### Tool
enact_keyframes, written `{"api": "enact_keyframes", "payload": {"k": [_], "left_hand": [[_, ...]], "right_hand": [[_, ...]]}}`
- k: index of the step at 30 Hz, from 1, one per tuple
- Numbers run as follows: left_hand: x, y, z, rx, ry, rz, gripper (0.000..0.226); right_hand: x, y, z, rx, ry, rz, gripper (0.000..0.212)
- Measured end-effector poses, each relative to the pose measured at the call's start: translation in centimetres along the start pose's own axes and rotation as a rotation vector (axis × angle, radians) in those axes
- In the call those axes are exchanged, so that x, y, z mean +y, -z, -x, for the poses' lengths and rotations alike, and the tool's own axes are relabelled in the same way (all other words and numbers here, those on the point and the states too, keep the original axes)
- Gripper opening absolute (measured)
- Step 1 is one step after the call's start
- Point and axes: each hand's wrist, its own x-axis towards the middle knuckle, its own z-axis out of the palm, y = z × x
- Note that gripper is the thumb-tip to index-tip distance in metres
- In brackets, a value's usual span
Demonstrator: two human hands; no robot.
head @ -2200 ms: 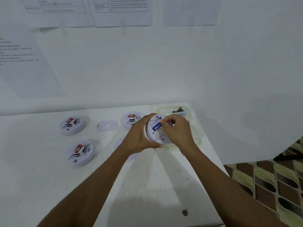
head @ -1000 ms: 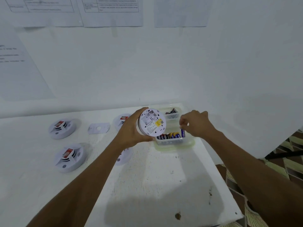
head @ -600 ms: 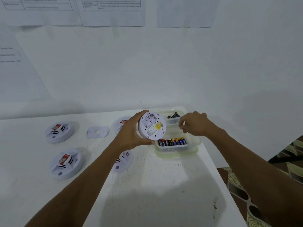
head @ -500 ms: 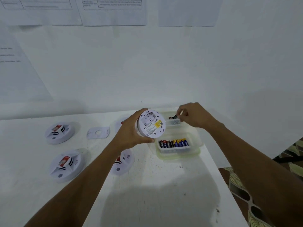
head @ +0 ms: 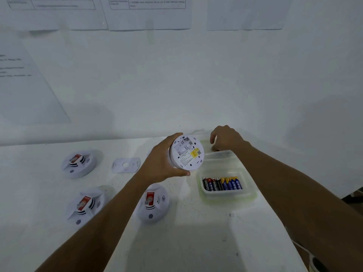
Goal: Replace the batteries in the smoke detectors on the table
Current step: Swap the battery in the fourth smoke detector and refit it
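Observation:
My left hand [head: 159, 163] grips a round white smoke detector [head: 186, 153] above the table, its back turned to me with a yellow label and an open battery bay. My right hand [head: 225, 139] hovers over the far clear container [head: 221, 154] at the wall, fingers curled downward. Its fingertips are hidden, so I cannot see whether they hold anything. The near clear container [head: 225, 198] has a row of red, black and blue batteries [head: 222, 183].
Three more smoke detectors lie face up on the white table: one at the back left [head: 78, 163], one at the front left [head: 86, 205], one under my left forearm [head: 153, 203]. A flat white mounting plate [head: 125, 164] lies between them. The table edge falls away at the right.
My right hand left the detector's back, passed over the battery containers and now hangs over the far one. My left hand kept the detector raised, its battery bay now empty.

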Motion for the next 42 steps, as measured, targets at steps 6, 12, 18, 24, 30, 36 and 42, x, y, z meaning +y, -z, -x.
{"api": "enact_keyframes", "payload": {"k": [6, 12, 18, 24, 30, 36, 42], "left_hand": [[-0.9, 0.3, -0.7, 0.005, 0.0, 0.014, 0.102], [-0.9, -0.5, -1.0, 0.031, -0.014, 0.038, 0.097], [0.0, -1.2, -0.6, 0.034, -0.002, 0.017, 0.094], [0.2, -1.0, -0.1, 0.065, 0.003, 0.062, 0.09], [0.4, -0.5, -0.6, 0.086, -0.008, 0.111, 0.093], [0.0, 0.0, -1.0, 0.026, 0.032, 0.131, 0.094], [-0.3, 0.0, -1.2, 0.021, 0.06, 0.117, 0.093]], "right_hand": [[-0.7, 2.0, 1.7, 0.19, 0.053, -0.42, 0.008], [-4.4, 2.6, 7.2, 0.369, 0.139, -1.054, 0.004], [-6.6, -1.6, 8.6, 0.511, 0.078, -0.868, 0.007], [-7.2, -3.1, 9.8, 0.613, 0.291, -0.674, 0.015], [-6.2, -2.9, 9.5, 0.564, 0.444, -0.446, 0.029], [-1.3, 0.8, 5.8, 0.434, 0.205, -0.558, 0.012], [2.3, 1.9, 1.5, 0.042, -0.039, -0.047, 0.014]]}}
